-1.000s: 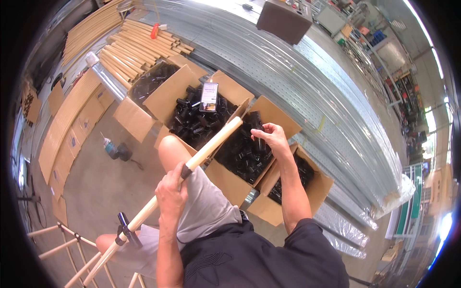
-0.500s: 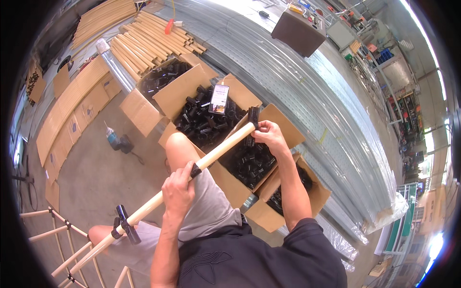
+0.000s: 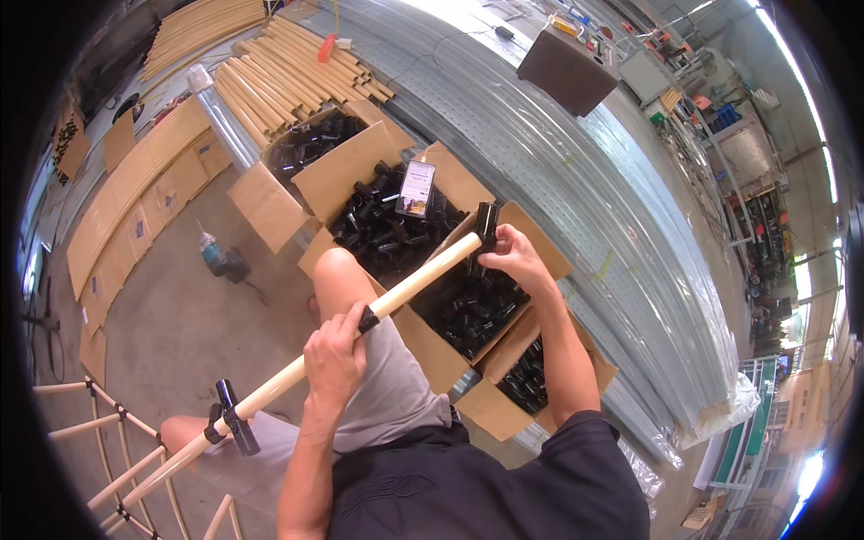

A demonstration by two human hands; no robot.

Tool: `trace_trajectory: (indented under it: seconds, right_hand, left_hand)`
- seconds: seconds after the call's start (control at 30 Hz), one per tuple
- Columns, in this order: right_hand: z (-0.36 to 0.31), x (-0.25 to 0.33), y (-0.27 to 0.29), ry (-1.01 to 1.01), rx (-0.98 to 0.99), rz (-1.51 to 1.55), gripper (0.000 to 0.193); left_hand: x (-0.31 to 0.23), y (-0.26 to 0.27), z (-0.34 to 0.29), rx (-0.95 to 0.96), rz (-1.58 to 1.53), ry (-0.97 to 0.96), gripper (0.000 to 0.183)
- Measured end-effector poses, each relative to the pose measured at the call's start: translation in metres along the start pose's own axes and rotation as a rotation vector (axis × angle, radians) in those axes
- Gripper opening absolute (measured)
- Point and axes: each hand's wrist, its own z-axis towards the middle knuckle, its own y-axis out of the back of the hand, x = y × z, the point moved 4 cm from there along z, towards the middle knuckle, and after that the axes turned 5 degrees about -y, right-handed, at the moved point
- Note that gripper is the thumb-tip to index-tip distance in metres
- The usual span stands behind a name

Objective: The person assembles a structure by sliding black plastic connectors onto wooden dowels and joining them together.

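Observation:
A long beige pipe (image 3: 432, 270) slants across my lap, from lower left up to the right. My left hand (image 3: 336, 351) is closed round its middle, just below a black collar (image 3: 366, 319) on the pipe. At the upper end sits a black pipe joint (image 3: 487, 222), set crosswise to the pipe. My right hand (image 3: 520, 258) pinches the lower part of this joint; its fingertips partly hide it. Further down the pipe, beyond my left hand, another black joint (image 3: 237, 418) is fitted, with a short tube crossing the pipe.
Open cardboard boxes (image 3: 346, 175) of black joints stand ahead, with a phone (image 3: 416, 188) on one. A cordless drill (image 3: 225, 259) lies on the floor at left. A beige pipe frame (image 3: 99, 423) stands lower left. Beige pipes (image 3: 279, 76) and wrapped metal lengths (image 3: 576, 180) lie beyond.
The black joint at the pipe's upper end has turned a little, and my right hand has shifted slightly right and down with it. My left hand keeps its hold on the pipe.

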Motion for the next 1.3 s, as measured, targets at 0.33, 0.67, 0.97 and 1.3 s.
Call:
trace_trajectory:
  seconds: [0.33, 0.67, 0.97, 1.3]
  right_hand:
    - [-0.001, 0.026, 0.000, 0.176, -0.170, -0.598, 0.045]
    - [-0.015, 0.014, -0.013, 0.240, -0.211, -0.247, 0.044]
    - [-0.022, 0.014, -0.029, 0.191, -0.179, -0.263, 0.054]
    - [-0.022, 0.050, -0.043, 0.016, -0.028, -0.606, 0.063]
  left_hand:
    - [-0.005, 0.001, 0.002, -0.002, 0.018, -0.014, 0.049]
    - [-0.005, -0.005, 0.000, -0.003, 0.062, -0.038, 0.050]
    - [-0.008, -0.009, 0.001, 0.012, 0.081, -0.059, 0.049]
    - [-0.005, -0.017, -0.007, -0.017, 0.180, -0.129, 0.052]
